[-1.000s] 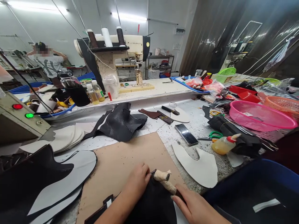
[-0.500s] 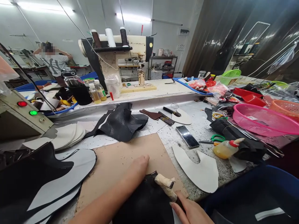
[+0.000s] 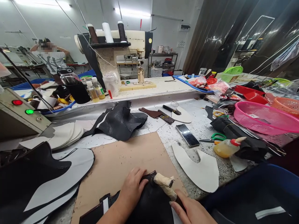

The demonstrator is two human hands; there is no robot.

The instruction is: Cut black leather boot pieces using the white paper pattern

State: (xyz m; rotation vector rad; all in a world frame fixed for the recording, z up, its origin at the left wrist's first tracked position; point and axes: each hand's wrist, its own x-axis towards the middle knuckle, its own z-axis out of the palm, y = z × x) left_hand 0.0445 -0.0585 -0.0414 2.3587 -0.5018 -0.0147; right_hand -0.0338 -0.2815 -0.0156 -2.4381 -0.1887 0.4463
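Observation:
A black leather piece lies before me on the tan board, with a dark folded edge and a pale strip at its left part. My left hand is on its upper left edge, fingers bent over and thumb against the leather. In my right hand is the dark handle of what looks like a hammer, its head wrapped in cream material. The head rests on or just above the leather near the top edge; I cannot tell which.
Black pieces with grey lining lie left. Beyond the board is a stitched black leather piece. Rightward are a phone, a white curved piece, scissors and a glue bottle. A sewing machine stands behind; a person sits far left.
My left hand has drawn back from above the board onto the leather's edge. More of the leather's left part now shows. The right hand and hammer have hardly moved.

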